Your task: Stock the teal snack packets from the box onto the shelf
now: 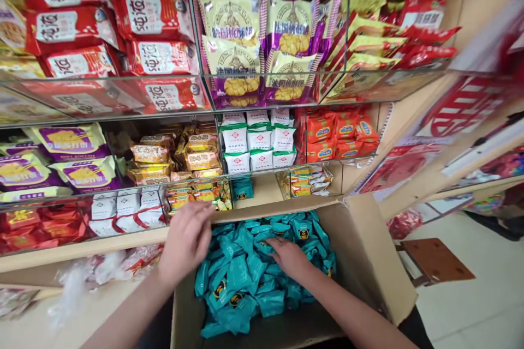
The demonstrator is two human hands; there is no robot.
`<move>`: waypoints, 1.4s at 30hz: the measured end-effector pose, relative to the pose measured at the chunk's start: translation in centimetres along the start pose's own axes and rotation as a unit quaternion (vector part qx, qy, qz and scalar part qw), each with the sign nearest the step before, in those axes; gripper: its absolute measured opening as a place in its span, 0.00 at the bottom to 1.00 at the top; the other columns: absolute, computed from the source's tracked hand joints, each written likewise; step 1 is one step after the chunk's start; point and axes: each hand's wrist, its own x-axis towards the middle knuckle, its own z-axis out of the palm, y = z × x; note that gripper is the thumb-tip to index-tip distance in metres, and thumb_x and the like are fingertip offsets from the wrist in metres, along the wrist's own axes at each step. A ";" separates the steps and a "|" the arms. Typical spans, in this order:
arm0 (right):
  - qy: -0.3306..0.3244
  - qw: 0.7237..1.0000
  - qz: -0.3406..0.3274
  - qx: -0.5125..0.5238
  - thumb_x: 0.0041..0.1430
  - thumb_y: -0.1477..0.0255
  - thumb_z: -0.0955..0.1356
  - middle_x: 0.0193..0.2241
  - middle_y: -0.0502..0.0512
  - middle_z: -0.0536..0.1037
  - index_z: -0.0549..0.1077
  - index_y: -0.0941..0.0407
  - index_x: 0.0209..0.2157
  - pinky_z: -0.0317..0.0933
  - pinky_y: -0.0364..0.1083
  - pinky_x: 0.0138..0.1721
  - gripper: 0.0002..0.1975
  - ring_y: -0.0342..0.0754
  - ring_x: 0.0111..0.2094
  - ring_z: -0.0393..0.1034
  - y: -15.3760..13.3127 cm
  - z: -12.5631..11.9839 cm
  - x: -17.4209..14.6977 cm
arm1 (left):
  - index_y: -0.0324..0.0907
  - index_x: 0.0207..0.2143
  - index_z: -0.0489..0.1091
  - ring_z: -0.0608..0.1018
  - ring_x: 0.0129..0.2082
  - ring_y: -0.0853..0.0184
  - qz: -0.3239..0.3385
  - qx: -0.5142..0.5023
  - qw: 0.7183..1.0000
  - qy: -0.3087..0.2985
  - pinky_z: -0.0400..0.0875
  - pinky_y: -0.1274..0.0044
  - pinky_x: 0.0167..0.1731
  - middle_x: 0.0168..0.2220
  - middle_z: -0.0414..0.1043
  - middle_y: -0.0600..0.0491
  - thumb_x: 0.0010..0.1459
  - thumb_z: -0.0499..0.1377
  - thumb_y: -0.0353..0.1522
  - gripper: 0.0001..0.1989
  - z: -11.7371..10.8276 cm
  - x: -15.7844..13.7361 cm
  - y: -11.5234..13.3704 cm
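Head view now, and your right hand (pixel 290 257) is in among the teal packets (pixel 237 272), fingers apart on top of them inside the cardboard box (pixel 376 259)!

– And your left hand (pixel 186 240)?

– Over by the box's far-left corner, blurred, fingers loosely curled; whether they're clamped on anything, I can't tell.

– What's in your way?

– The box's far wall rises before the lower shelf (pixel 260 191), where more teal packaging (pixel 244 189) sits! White packets (pixel 249 147) crowd above, and a brown stool (pixel 438 259) stands off right.
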 end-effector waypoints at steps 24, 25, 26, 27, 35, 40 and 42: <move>0.209 0.794 0.157 0.549 0.52 0.59 0.63 0.20 0.45 0.64 0.64 0.54 0.26 0.56 0.38 0.17 0.13 0.41 0.20 0.59 -6.3 -0.5 -5.0 | 0.41 0.39 0.66 0.75 0.30 0.69 -0.444 -0.591 0.649 -0.178 0.71 0.78 0.28 0.38 0.73 0.51 0.47 0.60 0.37 0.16 5.7 -4.3 9.0; 0.192 0.792 0.146 0.562 0.51 0.60 0.64 0.21 0.46 0.65 0.64 0.54 0.27 0.58 0.39 0.19 0.12 0.42 0.21 0.61 -6.3 -0.6 -5.1 | 0.42 0.40 0.66 0.75 0.31 0.69 -0.445 -0.592 0.648 -0.179 0.72 0.78 0.29 0.38 0.73 0.51 0.47 0.59 0.38 0.17 5.5 -4.5 8.9; 0.166 0.794 0.124 0.571 0.50 0.61 0.65 0.24 0.47 0.68 0.65 0.54 0.29 0.60 0.40 0.21 0.11 0.43 0.24 0.64 -6.3 -0.8 -5.1 | 0.42 0.40 0.66 0.75 0.32 0.69 -0.445 -0.587 0.652 -0.180 0.72 0.78 0.30 0.38 0.72 0.52 0.48 0.59 0.38 0.17 5.3 -4.6 8.7; 0.134 0.803 0.097 0.572 0.49 0.63 0.66 0.26 0.48 0.70 0.66 0.54 0.31 0.62 0.41 0.25 0.10 0.45 0.28 0.66 -6.2 -1.2 -5.2 | 0.43 0.41 0.66 0.75 0.32 0.69 -0.441 -0.576 0.662 -0.186 0.72 0.78 0.30 0.38 0.72 0.52 0.48 0.59 0.38 0.17 5.1 -4.8 8.4; 0.223 0.950 -0.120 0.184 0.52 0.74 0.64 0.37 0.54 0.72 0.68 0.53 0.40 0.59 0.46 0.41 0.12 0.48 0.40 0.65 -6.0 -9.0 -3.8 | 0.44 0.38 0.70 0.74 0.32 0.66 -0.166 -0.181 0.961 -0.126 0.68 0.76 0.36 0.32 0.74 0.52 0.51 0.54 0.39 0.13 -0.4 -0.8 3.6; 0.128 0.992 -0.003 0.010 0.52 0.76 0.64 0.37 0.52 0.71 0.66 0.54 0.40 0.57 0.45 0.41 0.12 0.46 0.40 0.64 -4.2 -12.5 3.5 | 0.41 0.35 0.69 0.73 0.38 0.63 -0.145 0.053 0.981 -0.115 0.63 0.75 0.40 0.36 0.73 0.49 0.56 0.44 0.42 0.19 -0.8 3.5 -1.4; 0.065 0.997 0.033 -0.012 0.49 0.75 0.66 0.35 0.51 0.72 0.67 0.55 0.38 0.59 0.44 0.38 0.12 0.46 0.37 0.65 -3.2 -12.3 7.0 | 0.43 0.31 0.69 0.74 0.32 0.64 -0.193 0.082 0.962 -0.177 0.63 0.77 0.30 0.30 0.74 0.50 0.57 0.40 0.43 0.21 -0.1 3.9 -2.3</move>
